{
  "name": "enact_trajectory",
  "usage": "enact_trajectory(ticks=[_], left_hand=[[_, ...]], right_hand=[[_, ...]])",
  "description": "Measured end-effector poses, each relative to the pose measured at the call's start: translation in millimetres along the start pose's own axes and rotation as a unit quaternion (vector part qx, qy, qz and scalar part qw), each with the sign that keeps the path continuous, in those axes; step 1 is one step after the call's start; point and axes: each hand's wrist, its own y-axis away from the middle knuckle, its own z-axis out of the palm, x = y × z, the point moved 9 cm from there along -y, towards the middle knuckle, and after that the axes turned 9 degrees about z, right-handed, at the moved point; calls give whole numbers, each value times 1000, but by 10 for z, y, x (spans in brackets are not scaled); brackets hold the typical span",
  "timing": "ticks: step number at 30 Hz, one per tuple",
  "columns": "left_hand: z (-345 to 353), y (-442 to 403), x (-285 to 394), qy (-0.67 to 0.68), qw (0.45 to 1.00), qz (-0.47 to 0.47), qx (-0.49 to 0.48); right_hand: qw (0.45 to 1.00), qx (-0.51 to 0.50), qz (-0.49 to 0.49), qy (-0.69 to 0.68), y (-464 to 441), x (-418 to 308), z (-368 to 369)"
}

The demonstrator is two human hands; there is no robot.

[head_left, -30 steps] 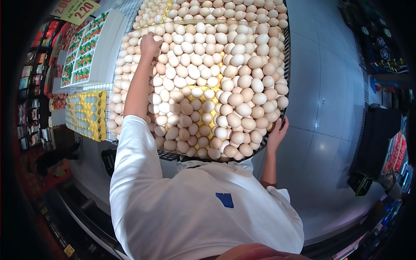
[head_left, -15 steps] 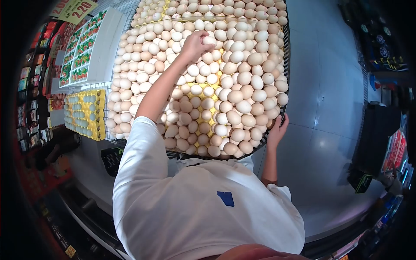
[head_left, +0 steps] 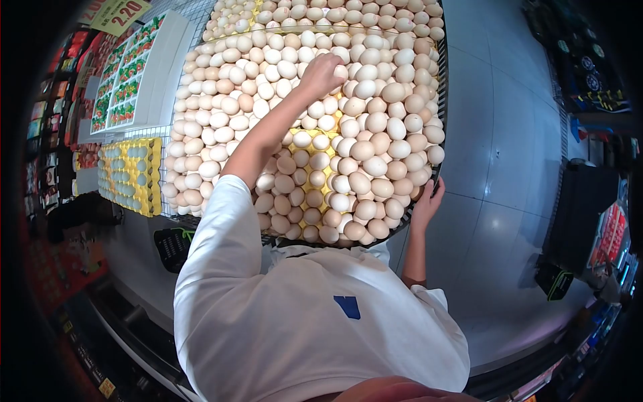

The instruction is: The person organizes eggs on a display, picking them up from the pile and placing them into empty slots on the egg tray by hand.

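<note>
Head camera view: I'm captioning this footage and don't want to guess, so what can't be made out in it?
All in the head view:
- Left hand's grip: its own back and fingers hide whether it holds an egg.
- Lower eggs: hidden by the top eggs.
- Price sign: small print too small to read.
- Shelf goods, far left: too small and blurred.

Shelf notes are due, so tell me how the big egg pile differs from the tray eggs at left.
The big egg pile is cream to brown; the tray eggs look pale bluish-green. The big egg pile is heaped, eggs lying on eggs, while the tray eggs sit in spaced rows. The big egg pile spreads far wider than the tray eggs. Both have yellow tray showing.
</note>
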Motion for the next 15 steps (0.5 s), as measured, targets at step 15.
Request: enact_trajectory(ticks=[15], left_hand=[[62, 56, -15, -65, 997, 18, 38]], right_hand=[[1000, 3, -10, 8, 45, -92, 1]])
